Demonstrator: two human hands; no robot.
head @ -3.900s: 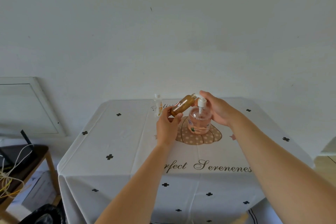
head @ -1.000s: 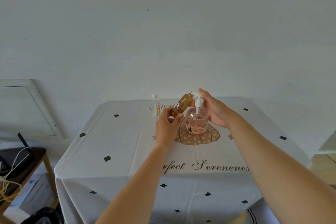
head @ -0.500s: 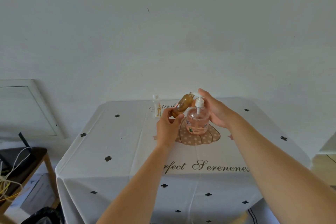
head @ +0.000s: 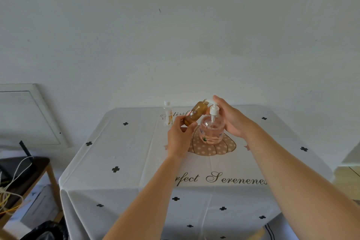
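Note:
A clear pump bottle (head: 211, 132) of pink liquid stands on the white tablecloth (head: 126, 152), near the middle of the table. My left hand (head: 179, 138) grips a small amber bottle (head: 195, 113) by its base. It is tilted, and its uncapped threaded mouth sits right at the white pump nozzle (head: 208, 101). My right hand (head: 233, 121) reaches from the right, fingers extended over the pump head (head: 214, 110) and palm beside the bottle's far side.
A small clear bottle with a white cap (head: 168, 113) stands at the back, left of my hands. A wooden side table with cables (head: 29, 169) and a black bag (head: 44, 232) are at lower left. A white framed panel (head: 25, 115) leans against the wall.

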